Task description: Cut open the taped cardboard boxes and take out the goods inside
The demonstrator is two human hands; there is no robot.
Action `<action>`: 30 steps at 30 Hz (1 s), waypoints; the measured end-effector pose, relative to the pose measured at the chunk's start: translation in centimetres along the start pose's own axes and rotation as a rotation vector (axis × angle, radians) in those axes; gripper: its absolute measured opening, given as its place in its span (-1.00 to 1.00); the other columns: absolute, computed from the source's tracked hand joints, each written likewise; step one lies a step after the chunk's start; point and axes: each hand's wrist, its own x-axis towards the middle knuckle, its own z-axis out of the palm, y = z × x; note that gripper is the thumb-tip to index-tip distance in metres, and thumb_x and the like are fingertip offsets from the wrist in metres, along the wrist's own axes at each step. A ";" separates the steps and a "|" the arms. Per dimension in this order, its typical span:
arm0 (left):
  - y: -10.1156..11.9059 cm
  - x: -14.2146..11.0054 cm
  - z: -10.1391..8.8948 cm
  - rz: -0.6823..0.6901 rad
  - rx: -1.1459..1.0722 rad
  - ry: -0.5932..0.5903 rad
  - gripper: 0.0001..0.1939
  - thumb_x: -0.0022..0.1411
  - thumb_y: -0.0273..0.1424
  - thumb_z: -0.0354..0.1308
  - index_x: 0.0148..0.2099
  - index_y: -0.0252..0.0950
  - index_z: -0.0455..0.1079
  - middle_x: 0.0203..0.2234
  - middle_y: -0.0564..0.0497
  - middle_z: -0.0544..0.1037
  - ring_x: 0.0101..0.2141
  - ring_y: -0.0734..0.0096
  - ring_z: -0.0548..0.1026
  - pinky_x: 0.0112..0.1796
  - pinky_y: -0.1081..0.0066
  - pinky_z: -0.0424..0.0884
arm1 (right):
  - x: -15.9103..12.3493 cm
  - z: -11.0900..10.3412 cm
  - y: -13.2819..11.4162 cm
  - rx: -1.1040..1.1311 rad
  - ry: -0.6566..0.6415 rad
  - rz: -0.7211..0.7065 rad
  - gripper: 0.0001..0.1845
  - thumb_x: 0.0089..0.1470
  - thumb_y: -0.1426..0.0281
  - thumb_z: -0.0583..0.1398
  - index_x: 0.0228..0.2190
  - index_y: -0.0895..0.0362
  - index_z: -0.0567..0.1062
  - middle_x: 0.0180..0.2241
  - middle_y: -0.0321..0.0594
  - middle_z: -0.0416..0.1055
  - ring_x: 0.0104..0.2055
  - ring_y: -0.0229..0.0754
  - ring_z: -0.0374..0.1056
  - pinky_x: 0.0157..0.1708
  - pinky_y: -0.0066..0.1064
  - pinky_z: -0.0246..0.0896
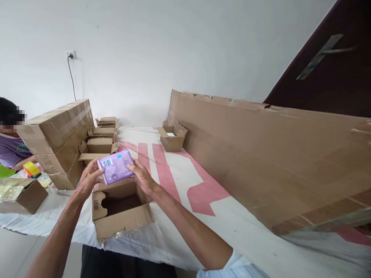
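In the head view, the left hand (pixel 87 181) and the right hand (pixel 142 177) held a purple pack (pixel 118 166) between them, one at each end, with both thumbs on its face and the other fingers largely hidden. The grip was narrow, closed on the pack's thickness. The pack was tilted, its barcode (pixel 107 162) turned toward the wearer, and it was above the far side of an open box (pixel 124 222). That box stood at the near edge of a table under a white and pink cloth (pixel 223 235), its near flap folded outward; its inside was dark.

Beyond the left hand, open boxes (pixel 100 146) stood in a row beside a stack (pixel 55 137) of taped boxes. Left of the stack sat a person in a purple shirt (pixel 11 152), near a roll of yellow tape (pixel 31 168), with another box (pixel 31 197) closer to the wearer. Farther off, a small open box (pixel 171 143) with something white inside stood by a long cardboard panel (pixel 246 154). Behind were a pale wall (pixel 203 46), with a plug (pixel 70 56) in its socket, and a dark door (pixel 353 81) at right.
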 end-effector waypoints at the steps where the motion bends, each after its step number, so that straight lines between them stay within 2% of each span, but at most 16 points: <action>1: 0.3 0.4 0.0 0.013 0.014 -0.005 -0.23 0.10 -0.10 0.51 0.27 -0.28 0.43 0.05 -0.20 0.64 -0.09 0.06 0.67 -0.35 0.36 0.61 | 0.3 0.0 -0.2 -0.023 -0.009 0.000 -0.37 0.01 -0.02 0.41 0.02 0.01 0.46 0.00 -0.18 0.59 -0.05 0.00 0.57 -0.16 -0.19 0.57; 4: 0.2 1.6 -0.1 0.022 0.038 -0.021 -0.29 0.11 -0.07 0.50 0.21 -0.28 0.49 -0.05 -0.15 0.66 -0.17 0.15 0.67 -0.37 0.40 0.59 | 1.1 -0.2 -0.7 -0.080 -0.012 0.012 -0.43 0.01 -0.05 0.38 -0.06 0.01 0.48 -0.01 -0.19 0.60 -0.05 -0.02 0.56 -0.19 -0.24 0.55; 9: -1.6 3.4 -0.6 -0.149 -0.005 0.028 -0.39 -0.07 -0.11 0.60 -0.07 -0.34 0.53 -0.31 -0.05 0.64 -0.40 0.31 0.61 -0.49 0.43 0.55 | 2.8 -0.9 -1.5 -0.179 -0.035 0.116 -0.52 -0.04 0.03 0.45 -0.18 0.05 0.55 -0.24 -0.21 0.61 -0.21 -0.06 0.52 -0.33 -0.30 0.51; 12: -2.3 4.3 -0.9 -0.186 -0.018 0.034 -0.41 -0.08 -0.15 0.59 -0.09 -0.33 0.50 -0.35 -0.02 0.62 -0.43 0.34 0.59 -0.48 0.41 0.55 | 3.9 -1.1 -1.9 -0.178 -0.031 0.134 -0.59 -0.03 0.11 0.48 -0.21 0.05 0.59 -0.31 -0.24 0.60 -0.26 -0.10 0.49 -0.35 -0.37 0.47; 15: -2.4 4.5 -0.9 -0.165 -0.048 0.042 -0.38 -0.09 -0.13 0.57 -0.05 -0.32 0.47 -0.32 -0.02 0.62 -0.40 0.31 0.59 -0.41 0.35 0.57 | 4.4 -1.1 -2.1 -0.166 -0.020 0.114 -0.58 -0.02 0.09 0.49 -0.21 0.04 0.58 -0.34 -0.28 0.57 -0.26 -0.14 0.46 -0.34 -0.40 0.44; 17: -2.3 4.2 -0.8 -0.052 -0.004 0.074 -0.27 -0.15 -0.15 0.60 0.03 -0.31 0.46 -0.22 -0.06 0.63 -0.28 0.21 0.62 -0.27 0.27 0.60 | 4.2 -0.9 -2.1 -0.124 -0.026 0.075 -0.53 -0.02 0.03 0.48 -0.20 0.04 0.56 -0.33 -0.30 0.56 -0.25 -0.15 0.46 -0.31 -0.39 0.45; 20: -2.2 2.9 -0.6 0.309 0.346 0.134 -0.20 -0.16 -0.29 0.59 0.16 -0.26 0.46 -0.01 -0.14 0.58 0.01 -0.04 0.58 0.05 0.05 0.56 | 3.1 -0.8 -2.0 0.010 -0.051 0.065 -0.45 -0.01 -0.11 0.45 -0.20 0.02 0.51 -0.26 -0.28 0.58 -0.21 -0.12 0.51 -0.26 -0.34 0.49; 22: -2.5 1.8 -0.4 0.559 0.659 0.127 -0.34 -0.04 -0.41 0.50 0.15 -0.21 0.50 0.07 -0.19 0.54 0.16 -0.15 0.49 0.24 -0.09 0.42 | 2.2 -0.8 -1.9 0.072 -0.068 0.104 -0.42 0.00 -0.15 0.43 -0.18 0.01 0.50 -0.22 -0.23 0.61 -0.19 -0.08 0.54 -0.28 -0.32 0.50; 24: -3.0 0.7 -0.3 0.725 0.868 0.081 -0.51 0.08 -0.51 0.39 0.09 -0.16 0.52 0.10 -0.21 0.51 0.27 -0.19 0.41 0.33 -0.16 0.32 | 1.5 -0.6 -1.7 0.083 -0.070 0.116 -0.43 -0.01 -0.09 0.43 -0.12 0.00 0.50 -0.18 -0.21 0.61 -0.18 -0.06 0.54 -0.32 -0.33 0.48; 27: -3.8 -0.3 -0.3 0.801 0.919 0.049 -0.56 0.16 -0.52 0.37 0.09 -0.13 0.49 0.23 -0.24 0.43 0.37 -0.21 0.31 0.32 -0.19 0.33 | 0.7 -0.4 -1.3 0.089 -0.034 0.056 -0.45 -0.10 0.11 0.46 -0.08 0.00 0.52 -0.14 -0.24 0.62 -0.14 -0.06 0.53 -0.27 -0.34 0.45; 28: -3.9 -0.4 -0.3 0.780 0.879 0.063 -0.48 0.14 -0.47 0.43 0.14 -0.12 0.47 0.30 -0.25 0.37 0.39 -0.24 0.28 0.30 -0.19 0.36 | 0.6 -0.3 -1.2 0.096 -0.016 0.031 -0.46 -0.13 0.15 0.45 -0.09 0.00 0.53 -0.12 -0.24 0.62 -0.12 -0.05 0.52 -0.24 -0.34 0.45; 30: -4.0 -0.5 -0.4 0.661 0.709 0.081 -0.16 0.04 -0.33 0.56 0.33 -0.10 0.33 0.40 -0.30 0.25 0.39 -0.29 0.28 0.24 -0.17 0.44 | 0.4 -0.1 -1.1 0.102 0.009 -0.009 -0.47 -0.15 0.18 0.44 -0.09 -0.01 0.54 -0.09 -0.24 0.62 -0.07 -0.03 0.53 -0.18 -0.33 0.45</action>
